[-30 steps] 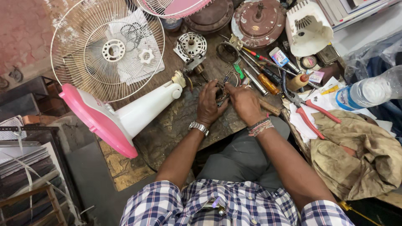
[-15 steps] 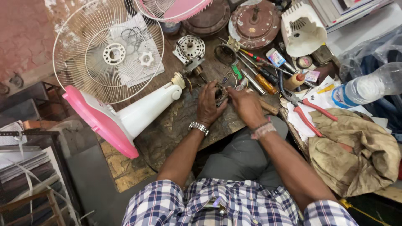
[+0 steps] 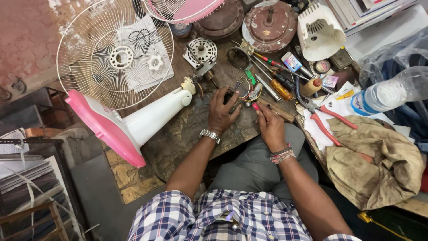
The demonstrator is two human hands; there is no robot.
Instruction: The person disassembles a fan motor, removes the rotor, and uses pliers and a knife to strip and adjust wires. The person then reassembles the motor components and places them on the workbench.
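On a worn wooden workbench [image 3: 187, 138], my left hand [image 3: 221, 112] presses down on a small dark fan part with coloured wires [image 3: 244, 91]. A metal watch sits on that wrist. My right hand [image 3: 269, 126] grips a thin tool with a red handle [image 3: 256, 106], whose tip points at the wired part. The two hands are a short gap apart. A white fan stand with a pink base [image 3: 133, 122] lies on its side to the left of my left hand.
A white wire fan guard [image 3: 113, 53] lies at the back left, a motor stator [image 3: 201, 50] behind the hands. Screwdrivers [image 3: 276, 85], red-handled pliers [image 3: 325, 118], rusty round housings [image 3: 269, 20], a plastic bottle [image 3: 388, 93] and a brown rag [image 3: 374, 165] crowd the right.
My hands were close together over the wired part. Now the right hand has drawn back toward me with the red-handled tool, while the left hand stays on the part.
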